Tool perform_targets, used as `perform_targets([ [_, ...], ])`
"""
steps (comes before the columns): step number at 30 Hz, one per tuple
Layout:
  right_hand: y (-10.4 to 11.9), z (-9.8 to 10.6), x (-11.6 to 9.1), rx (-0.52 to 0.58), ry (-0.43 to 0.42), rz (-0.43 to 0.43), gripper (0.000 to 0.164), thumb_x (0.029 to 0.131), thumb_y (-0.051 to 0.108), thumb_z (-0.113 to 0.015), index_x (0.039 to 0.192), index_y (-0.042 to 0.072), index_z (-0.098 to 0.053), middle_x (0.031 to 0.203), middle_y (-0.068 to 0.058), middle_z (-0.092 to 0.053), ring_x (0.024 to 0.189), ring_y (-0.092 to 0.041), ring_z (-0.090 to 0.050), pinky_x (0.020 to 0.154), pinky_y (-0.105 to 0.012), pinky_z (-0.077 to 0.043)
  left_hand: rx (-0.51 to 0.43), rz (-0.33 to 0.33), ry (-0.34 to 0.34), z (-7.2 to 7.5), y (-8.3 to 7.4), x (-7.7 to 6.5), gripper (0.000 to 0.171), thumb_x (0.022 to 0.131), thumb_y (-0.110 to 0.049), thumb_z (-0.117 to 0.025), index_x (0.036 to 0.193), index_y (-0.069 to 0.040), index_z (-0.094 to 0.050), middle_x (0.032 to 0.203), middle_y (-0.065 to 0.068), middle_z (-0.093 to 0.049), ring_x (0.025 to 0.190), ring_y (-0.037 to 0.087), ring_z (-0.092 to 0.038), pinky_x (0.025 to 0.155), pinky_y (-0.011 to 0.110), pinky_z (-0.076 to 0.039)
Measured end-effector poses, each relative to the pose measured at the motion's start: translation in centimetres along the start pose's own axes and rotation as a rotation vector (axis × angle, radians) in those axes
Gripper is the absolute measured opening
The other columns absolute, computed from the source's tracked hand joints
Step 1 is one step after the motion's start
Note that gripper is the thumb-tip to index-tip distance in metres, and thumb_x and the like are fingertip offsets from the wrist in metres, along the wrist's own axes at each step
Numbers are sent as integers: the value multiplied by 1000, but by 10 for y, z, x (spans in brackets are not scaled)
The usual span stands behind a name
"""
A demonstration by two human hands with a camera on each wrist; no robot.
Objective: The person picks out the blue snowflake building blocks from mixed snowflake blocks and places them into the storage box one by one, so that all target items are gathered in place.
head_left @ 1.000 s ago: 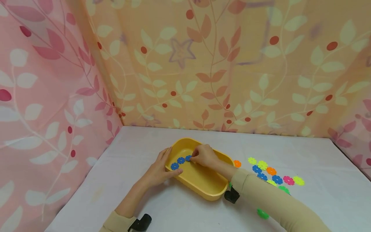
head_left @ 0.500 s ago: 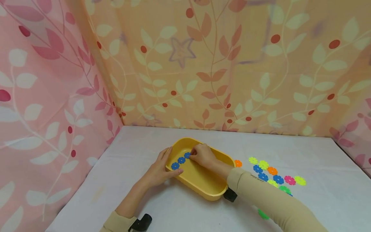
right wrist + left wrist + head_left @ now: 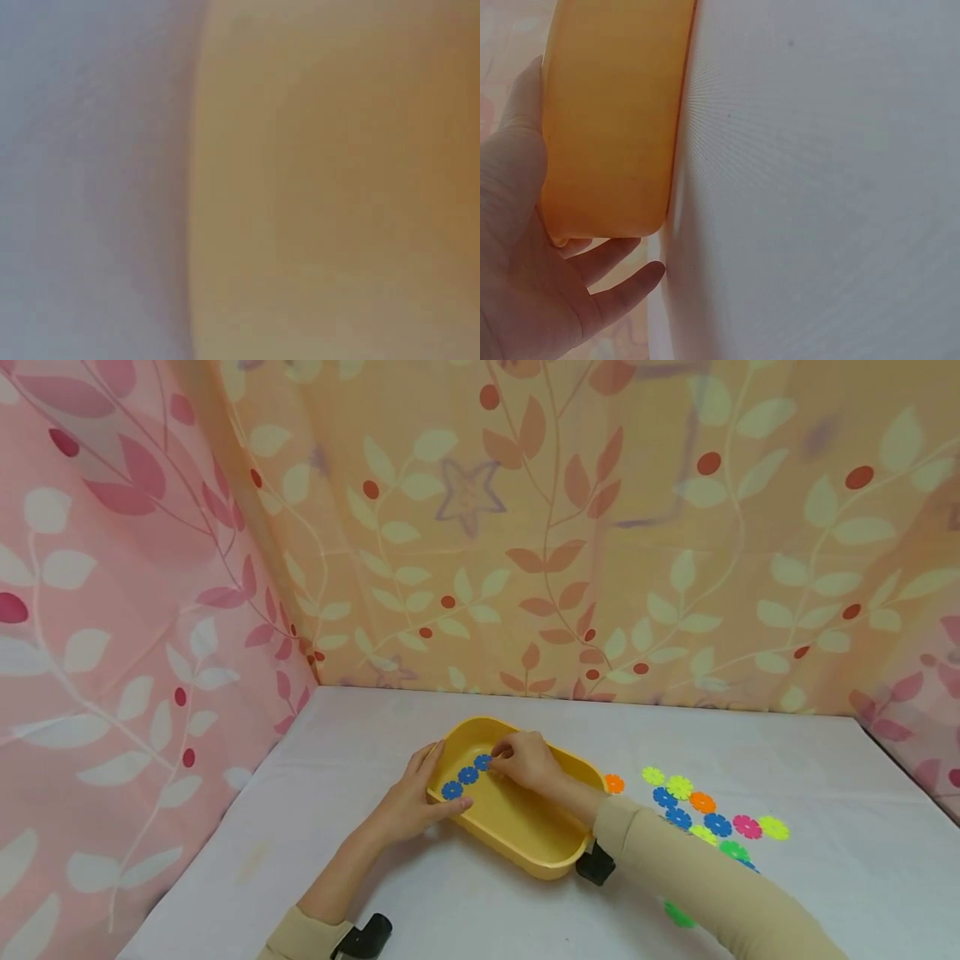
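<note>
The far blue disc (image 3: 482, 762) lay inside the yellow tray (image 3: 525, 827), at the fingertips of the right hand (image 3: 527, 764), which pinched its edge. The middle blue disc (image 3: 468, 775) and the near blue disc (image 3: 452, 790) continued the row toward the left hand (image 3: 408, 802), which gripped the tray's end, thumb over the rim and fingers outside.

Caution: a drag by the right hand on release could have pulled the far disc out of line; a slip of the left hand could have shifted the tray and disturbed the row.

Each disc was flat and round, with a notched, petal-like edge. Whether the discs interlocked or merely adjoined could not be determined.

Beyond the right hand, loose discs (image 3: 680, 787) in several colours lay on the white surface (image 3: 262, 793), some partly hidden by the right sleeve (image 3: 690, 877).
</note>
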State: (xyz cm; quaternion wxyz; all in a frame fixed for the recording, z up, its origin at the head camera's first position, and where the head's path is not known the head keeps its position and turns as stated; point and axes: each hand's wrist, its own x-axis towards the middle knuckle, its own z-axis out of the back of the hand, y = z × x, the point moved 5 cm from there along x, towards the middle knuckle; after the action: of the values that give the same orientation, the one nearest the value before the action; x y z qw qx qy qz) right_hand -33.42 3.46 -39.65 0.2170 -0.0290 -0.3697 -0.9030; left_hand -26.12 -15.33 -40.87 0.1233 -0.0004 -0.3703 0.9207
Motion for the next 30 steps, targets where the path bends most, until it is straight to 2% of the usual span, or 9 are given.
perform_targets([
  [9, 4, 38, -17, 132, -10, -59, 21, 85, 20, -77, 99, 5, -75, 82, 2, -71, 72, -10, -66, 65, -24, -54, 8, -4, 2, -2, 1, 0, 106, 79, -61, -72, 158, -16, -16, 158, 2, -19, 133, 35, -40, 106, 53, -34],
  [17, 0, 78, -42, 216, -28, -131, 28, 87, 28, -75, 109, 10, -73, 92, 1, -70, 82, -15, -65, 73, -28, -56, 9, -1, 6, -1, 2, -1, 106, 80, -60, -72, 158, -16, -15, 159, 2, -19, 132, 35, -41, 106, 53, -34],
  [25, -19, 111, -75, 257, -58, -189, 39, 88, 40, -71, 117, 14, -69, 105, -3, -70, 95, -26, -65, 81, -35, -55, -5, -7, 7, 0, 1, -1, 106, 80, -58, -72, 158, -14, -15, 159, 3, -18, 133, 37, -39, 107, 55, -33],
  [30, -36, 127, -101, 270, -59, -254, 47, 89, 47, -69, 123, 15, -65, 114, -5, -67, 102, -31, -63, 88, -42, -52, -4, -8, 9, 0, 0, -1, 106, 80, -59, -72, 158, -15, -15, 159, 3, -18, 134, 38, -39, 106, 55, -33],
])
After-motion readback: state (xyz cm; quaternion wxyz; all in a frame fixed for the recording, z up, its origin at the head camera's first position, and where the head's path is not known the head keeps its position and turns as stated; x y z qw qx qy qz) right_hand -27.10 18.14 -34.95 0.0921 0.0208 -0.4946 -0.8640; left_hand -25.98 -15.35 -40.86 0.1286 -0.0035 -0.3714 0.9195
